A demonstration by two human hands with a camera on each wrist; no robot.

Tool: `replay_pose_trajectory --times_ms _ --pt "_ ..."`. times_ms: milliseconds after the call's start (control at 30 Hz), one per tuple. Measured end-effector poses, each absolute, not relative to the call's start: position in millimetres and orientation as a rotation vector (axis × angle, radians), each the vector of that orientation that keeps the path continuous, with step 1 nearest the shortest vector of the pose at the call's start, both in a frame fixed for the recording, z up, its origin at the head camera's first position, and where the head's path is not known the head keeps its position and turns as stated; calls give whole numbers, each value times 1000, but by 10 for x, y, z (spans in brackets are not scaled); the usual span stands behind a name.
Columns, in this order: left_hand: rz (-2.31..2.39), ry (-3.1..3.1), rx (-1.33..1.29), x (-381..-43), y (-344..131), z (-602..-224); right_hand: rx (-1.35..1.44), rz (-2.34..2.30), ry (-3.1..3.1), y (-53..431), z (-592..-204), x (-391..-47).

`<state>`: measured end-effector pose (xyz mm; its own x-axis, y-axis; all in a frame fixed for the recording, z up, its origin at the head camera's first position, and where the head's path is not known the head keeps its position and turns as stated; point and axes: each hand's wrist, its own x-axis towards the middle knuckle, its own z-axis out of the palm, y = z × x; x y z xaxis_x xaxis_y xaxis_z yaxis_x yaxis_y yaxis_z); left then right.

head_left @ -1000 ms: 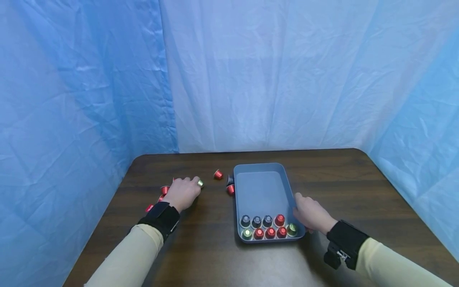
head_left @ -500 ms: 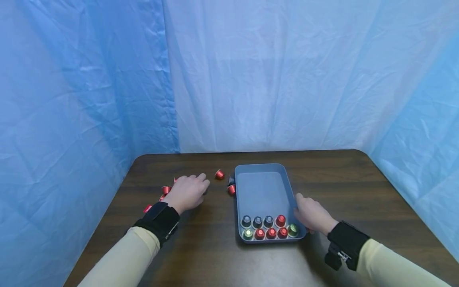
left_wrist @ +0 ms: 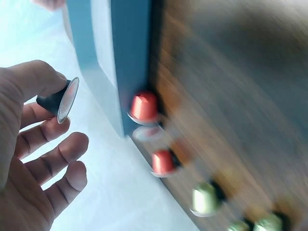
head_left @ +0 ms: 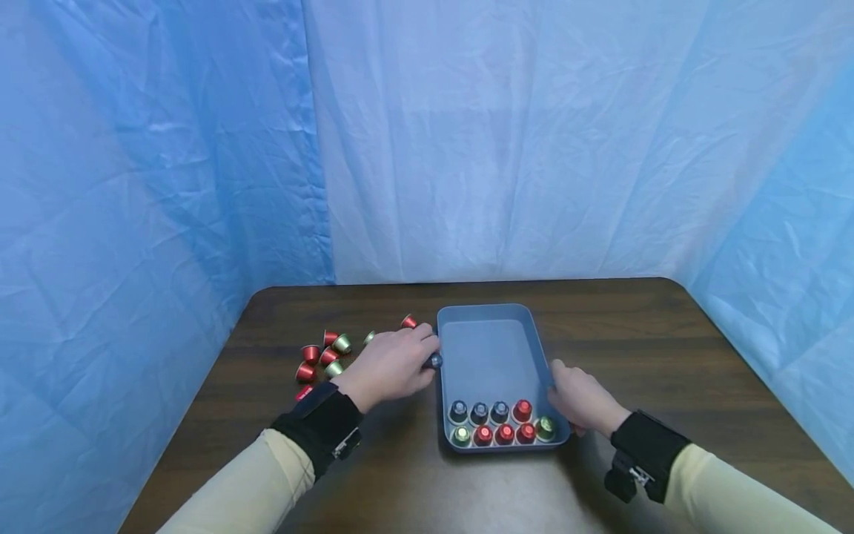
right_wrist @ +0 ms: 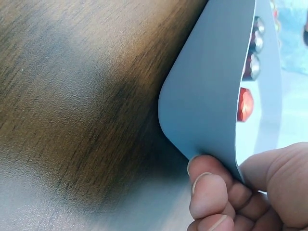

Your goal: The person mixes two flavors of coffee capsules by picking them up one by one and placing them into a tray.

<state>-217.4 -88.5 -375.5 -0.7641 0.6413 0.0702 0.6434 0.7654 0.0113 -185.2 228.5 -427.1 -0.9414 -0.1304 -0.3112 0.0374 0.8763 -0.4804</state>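
My left hand (head_left: pixel 394 365) pinches a dark coffee capsule (left_wrist: pixel 61 100) between thumb and index finger, its pale foil lid facing outward; the other fingers are spread loosely. That capsule overlaps the left rim of the blue-grey tray (head_left: pixel 490 348) in the head view. My right hand (head_left: pixel 582 397) grips the tray's right wall near the front corner, thumb inside and fingers outside. Two rows of capsules stand in the tray's near end: dark capsules (head_left: pixel 479 412) and a red capsule (head_left: pixel 523 409) behind, more red capsules (head_left: pixel 504 434) between a light green capsule (head_left: pixel 461 436) and a darker green capsule (head_left: pixel 545 428) in front.
Several loose red capsules (head_left: pixel 310 354) and green capsules (head_left: pixel 342 343) lie on the dark wooden table (head_left: pixel 620 319), left of the tray. In the left wrist view a red capsule (left_wrist: pixel 144 107) lies beside the tray's wall. Blue-white sheets (head_left: pixel 494 148) hang around the table.
My left hand has moved right, away from the loose capsules to the tray's left edge; it held a green capsule a second ago and now has the dark one. My right hand keeps its grip.
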Motion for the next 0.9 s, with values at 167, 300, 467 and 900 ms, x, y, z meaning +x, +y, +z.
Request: replay_pose_trajectory --times_ms 167,300,467,900 --pt "-184 -2899 -1129 -2094 -703 -3711 -71 -702 2709 2271 -4281 -1853" --pt "-290 -2900 -1182 -2047 -594 -3714 -76 -703 2710 2262 -4286 -1853" --pt "-367 -2892 -1234 -2019 -477 -3736 -87 -718 2712 2266 -4286 -1845" --pt "-369 -2904 -1332 -1984 -144 -3819 -89 -711 2717 2286 -4292 -1849"
